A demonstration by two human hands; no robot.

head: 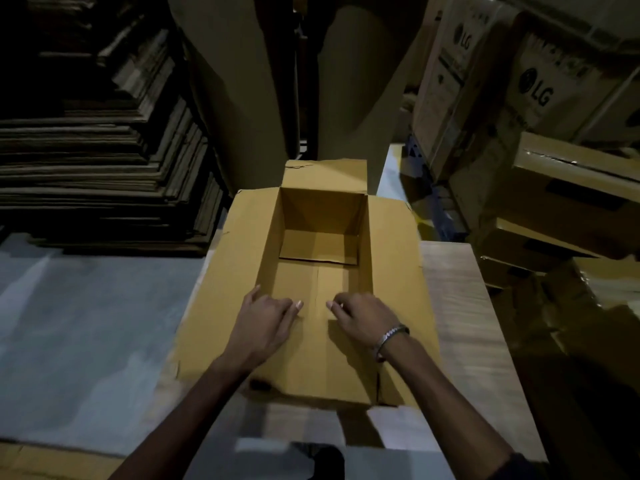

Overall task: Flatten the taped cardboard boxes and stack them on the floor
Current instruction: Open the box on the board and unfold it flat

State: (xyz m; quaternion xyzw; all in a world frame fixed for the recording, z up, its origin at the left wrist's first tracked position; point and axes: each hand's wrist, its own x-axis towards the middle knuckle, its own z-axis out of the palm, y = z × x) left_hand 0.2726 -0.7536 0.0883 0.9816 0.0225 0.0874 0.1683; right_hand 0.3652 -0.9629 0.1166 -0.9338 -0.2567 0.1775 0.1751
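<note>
An open yellow-brown cardboard box (pixel 221 278) stands in front of me with its top flaps spread outward. Both my hands reach down inside it. My left hand (pixel 268 317) rests flat on the left bottom flap, fingers spread toward the centre seam. My right hand (pixel 362 315), with a metal bracelet on the wrist, presses on the right bottom flap with its fingertips curled at the seam. The bottom seam (pixel 317 289) runs between the two hands. A smaller inner flap lies at the far end of the box floor.
A tall stack of flattened cardboard (pixel 104 168) stands at the left. Printed cartons (pixel 533 81) and taped boxes (pixel 568 188) pile up at the right. A pale flattened sheet (pixel 464 323) lies under the box. Grey floor (pixel 86 323) spreads to the left.
</note>
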